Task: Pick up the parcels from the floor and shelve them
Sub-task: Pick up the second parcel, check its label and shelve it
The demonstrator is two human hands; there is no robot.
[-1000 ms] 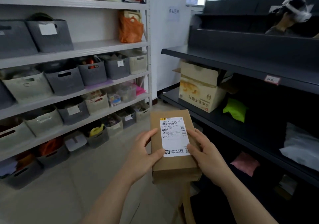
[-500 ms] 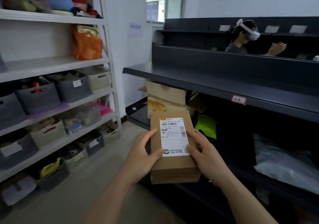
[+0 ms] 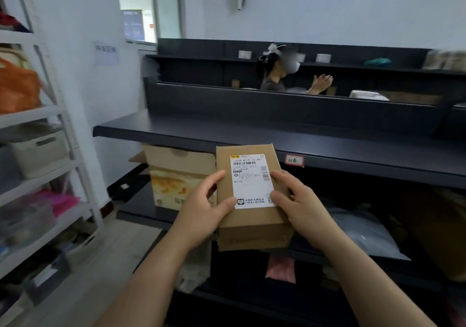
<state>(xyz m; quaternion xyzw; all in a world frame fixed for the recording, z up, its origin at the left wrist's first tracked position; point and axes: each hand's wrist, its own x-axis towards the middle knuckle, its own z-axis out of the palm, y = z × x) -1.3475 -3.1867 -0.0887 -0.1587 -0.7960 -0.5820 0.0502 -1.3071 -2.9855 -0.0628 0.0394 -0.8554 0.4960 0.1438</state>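
While the parcel (image 3: 252,188) hangs level in the air with its label up, it sits just in front of the dark shelf (image 3: 227,130), a little below that board's front edge. 2 grips carry it. The left grip (image 3: 204,208) is curled round its left side, and the right grip (image 3: 300,205) is curled round its right side, with the thumb on the label's corner. The fingers underneath are hidden.

This looks like the placing step. To do it well, I would raise the parcel until its base clears the front lip, keep it flat, then slide it onto the bare board. The label should stay up and readable. Let the board take the weight before loosening either grip, and free 1 side at a time.

The level below seems the poorer choice, because an open carton (image 3: 176,175) stands just left of the parcel and a grey bag (image 3: 365,236) lies to the right. A red-edged tag (image 3: 294,160) on the shelf edge may name the spot, but I cannot read it. Behind the shelving another person (image 3: 274,82) is at work, well apart.
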